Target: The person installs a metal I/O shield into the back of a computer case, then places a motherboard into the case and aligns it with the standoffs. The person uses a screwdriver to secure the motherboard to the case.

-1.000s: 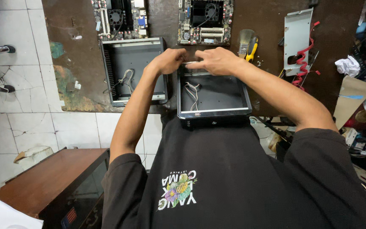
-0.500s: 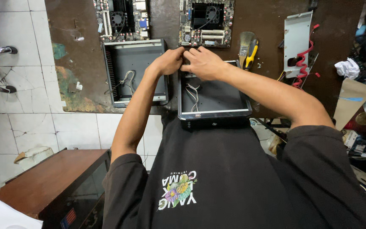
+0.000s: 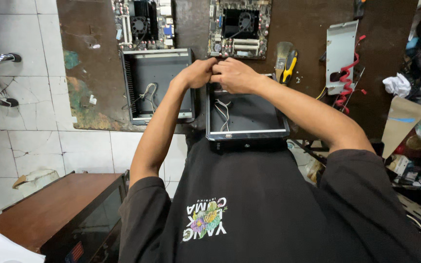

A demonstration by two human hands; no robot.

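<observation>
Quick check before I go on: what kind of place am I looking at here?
Most likely a small computer repair bench. Two bare circuit boards lie on a worn brown work mat, two open metal cases sit beside them, and both hands, left hand and right hand, meet over the nearer open case.

The desk (image 3: 288, 14) is dark brown with a teal, yellowish patch of worn paint. Both open cases (image 3: 247, 113) are black inside with pale wires. The scraper (image 3: 288, 61) has a yellow-and-black handle; the coiled cable (image 3: 346, 83) is red, the bracket (image 3: 341, 48) seemingly silver-grey.

Open black metal case (image 3: 247, 114), wires inside
</observation>
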